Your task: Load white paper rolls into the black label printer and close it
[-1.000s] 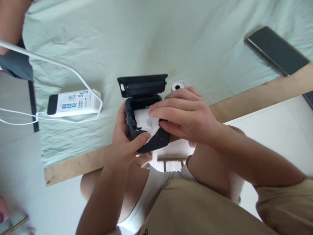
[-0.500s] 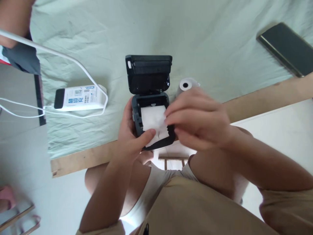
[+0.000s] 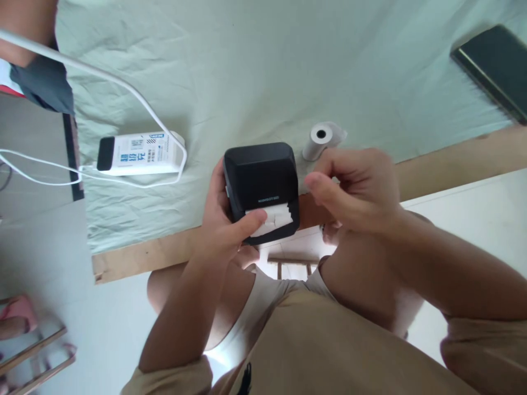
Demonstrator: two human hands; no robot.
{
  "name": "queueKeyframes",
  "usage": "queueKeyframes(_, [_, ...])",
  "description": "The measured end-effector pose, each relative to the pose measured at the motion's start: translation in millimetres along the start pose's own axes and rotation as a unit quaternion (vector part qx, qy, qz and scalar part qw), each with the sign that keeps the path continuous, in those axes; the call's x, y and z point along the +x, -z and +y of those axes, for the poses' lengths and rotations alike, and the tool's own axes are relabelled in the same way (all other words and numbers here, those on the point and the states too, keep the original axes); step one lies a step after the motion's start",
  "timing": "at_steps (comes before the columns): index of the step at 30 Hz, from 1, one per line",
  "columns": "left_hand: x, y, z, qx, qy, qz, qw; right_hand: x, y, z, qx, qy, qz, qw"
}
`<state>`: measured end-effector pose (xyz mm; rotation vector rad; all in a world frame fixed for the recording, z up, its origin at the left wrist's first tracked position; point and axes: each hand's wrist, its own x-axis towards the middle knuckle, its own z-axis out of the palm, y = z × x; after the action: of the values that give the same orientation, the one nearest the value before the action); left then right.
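My left hand (image 3: 224, 219) grips a black boxy device (image 3: 261, 173) by its left side, thumb over a strip of white paper (image 3: 278, 218) that sticks out below the closed lid. The paper has a ragged right end. To the right, apart from the device, my right hand (image 3: 354, 189) is closed with fingers curled and thumb against them; whether anything is between them is hidden. Just behind that hand, a white paper roll (image 3: 319, 140) stands on the green cloth (image 3: 247, 66) with a loose end.
A white power bank (image 3: 142, 153) with a white cable (image 3: 123, 82) lies at the left. At the far right is a dark phone (image 3: 494, 74). The wooden table edge (image 3: 148, 253) runs in front. Another person's arm (image 3: 27, 27) shows at the upper left.
The device's lid has swung down and is now closed over the paper compartment. My right hand has moved off the paper to the right, uncovering more of the roll.
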<state>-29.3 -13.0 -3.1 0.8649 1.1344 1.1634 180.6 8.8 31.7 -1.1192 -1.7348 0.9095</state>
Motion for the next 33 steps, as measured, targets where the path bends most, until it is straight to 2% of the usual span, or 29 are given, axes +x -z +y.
queueKeyframes(3, [-2,-1.7,-1,-0.060,0.003,-0.031,0.998,2,-5,4,-0.012,-0.090,-0.069,0.993])
queueKeyframes(5, [-2,-3.1,-1,-0.076,0.008,-0.039,0.996,4,-7,8,-0.007,-0.109,-0.092,0.990])
queueKeyframes(8, [0,-4.3,1,-0.064,0.018,-0.021,0.998,7,-8,12,-0.006,-0.124,-0.110,0.986])
queueKeyframes(12, [2,-2.6,1,-0.044,0.020,-0.003,0.999,9,-10,17,-0.008,-0.107,-0.112,0.988])
queueKeyframes(17, [4,-3.2,-3,-0.089,0.007,-0.021,0.996,6,-9,19,-0.017,-0.097,-0.105,0.990])
queueKeyframes(23, [7,-12.6,1,-0.095,0.046,0.052,0.993,4,-7,19,-0.033,-0.067,-0.119,0.990])
queueKeyframes(29, [8,-10.7,-4,-0.105,0.058,0.110,0.987,6,-7,20,-0.030,-0.038,-0.137,0.989])
queueKeyframes(33, [7,-10.4,-4,-0.146,0.036,0.083,0.985,7,-4,14,-0.016,-0.066,-0.153,0.986])
